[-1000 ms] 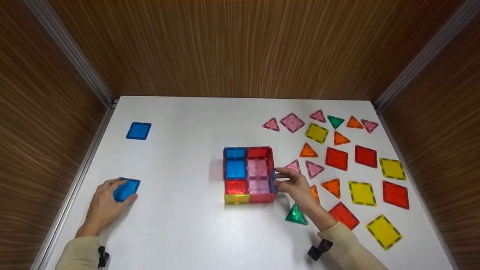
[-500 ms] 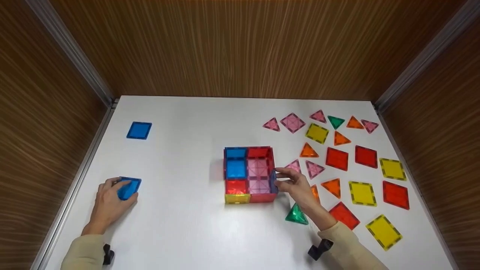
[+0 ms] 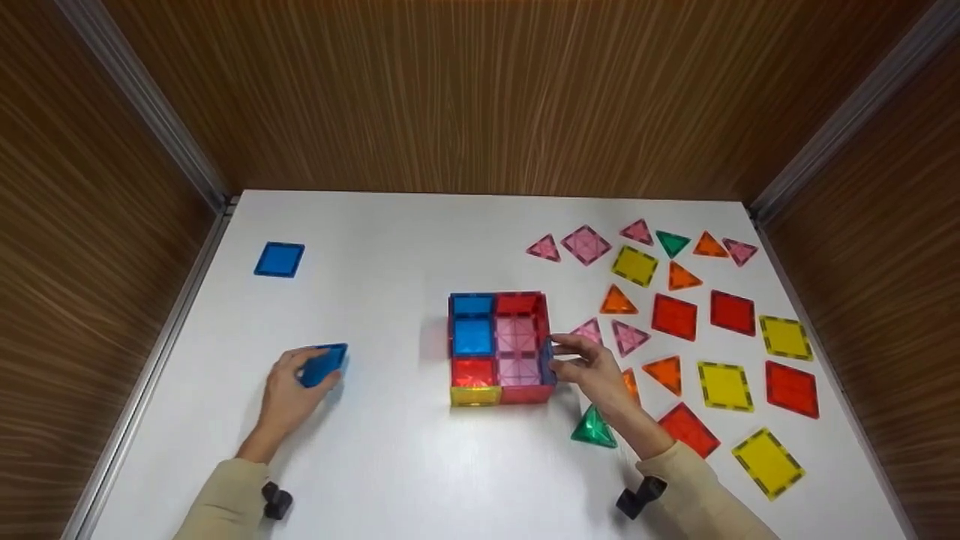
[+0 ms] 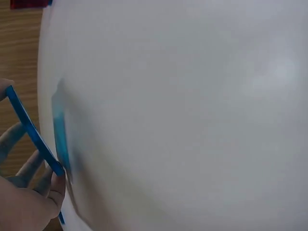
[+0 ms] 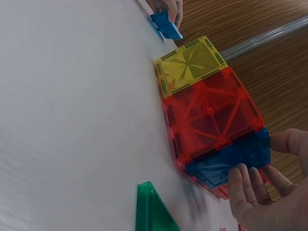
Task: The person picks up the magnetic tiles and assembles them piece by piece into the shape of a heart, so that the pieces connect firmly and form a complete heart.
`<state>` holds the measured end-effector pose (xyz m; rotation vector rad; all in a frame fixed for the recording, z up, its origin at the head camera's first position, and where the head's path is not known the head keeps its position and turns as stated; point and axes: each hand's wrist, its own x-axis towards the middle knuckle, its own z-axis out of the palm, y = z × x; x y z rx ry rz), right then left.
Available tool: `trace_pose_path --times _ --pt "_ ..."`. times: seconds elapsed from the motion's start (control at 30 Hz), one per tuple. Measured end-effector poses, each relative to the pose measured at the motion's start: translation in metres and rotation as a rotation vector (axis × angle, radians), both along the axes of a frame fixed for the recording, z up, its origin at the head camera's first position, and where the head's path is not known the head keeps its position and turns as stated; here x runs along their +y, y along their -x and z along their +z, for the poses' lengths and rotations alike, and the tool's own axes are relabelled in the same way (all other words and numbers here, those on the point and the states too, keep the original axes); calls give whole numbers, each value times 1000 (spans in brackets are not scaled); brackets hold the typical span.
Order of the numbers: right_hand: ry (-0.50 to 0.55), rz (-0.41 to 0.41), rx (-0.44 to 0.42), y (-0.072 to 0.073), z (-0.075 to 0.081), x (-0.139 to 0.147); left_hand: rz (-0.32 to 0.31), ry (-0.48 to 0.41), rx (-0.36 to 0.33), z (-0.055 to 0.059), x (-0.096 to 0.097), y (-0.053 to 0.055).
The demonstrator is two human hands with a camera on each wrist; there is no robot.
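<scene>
My left hand (image 3: 289, 391) pinches a blue square magnetic tile (image 3: 323, 366) between thumb and fingers, left of the box. In the left wrist view this tile (image 4: 34, 134) is tilted above the white table, with its shadow below. An open-topped box of magnetic tiles (image 3: 475, 397) stands mid-table, its walls red, yellow and blue. The floor shows pink, red and blue squares. My right hand (image 3: 596, 375) holds another blue tile (image 5: 231, 159) at the box's right wall, thumb on one side and fingers against its face. That tile stands upright beside the red wall tile (image 5: 209, 111).
A blue square (image 3: 280, 259) lies at the back left. Scattered over the right side are pink, orange and green triangles, yellow squares (image 3: 724, 386) and red squares (image 3: 673, 316). A green triangle (image 3: 594, 428) lies close to my right forearm. Wood-grain walls border the table (image 3: 375, 465).
My left hand has lifted the blue tile and carried it right, toward the box. The right hand stays at the box's right wall with its blue tile.
</scene>
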<state>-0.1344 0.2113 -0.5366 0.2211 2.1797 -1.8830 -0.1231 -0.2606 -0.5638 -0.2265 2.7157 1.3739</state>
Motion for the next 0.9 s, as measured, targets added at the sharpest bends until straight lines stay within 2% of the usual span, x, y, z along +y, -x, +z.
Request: trace_pose_path --times 0.23,0.53,0.73,0.9 --pt "7 6 28 -2 -1 -1 23 -122 -2 1 48 -1" --pt "-6 11 0 -2 -2 1 27 -256 -56 5 95 -8" --pt "2 6 19 -1 -2 1 -2 -363 -115 9 124 -14" --pt "-2 2 10 0 -1 1 -29 -466 -160 8 141 -17"
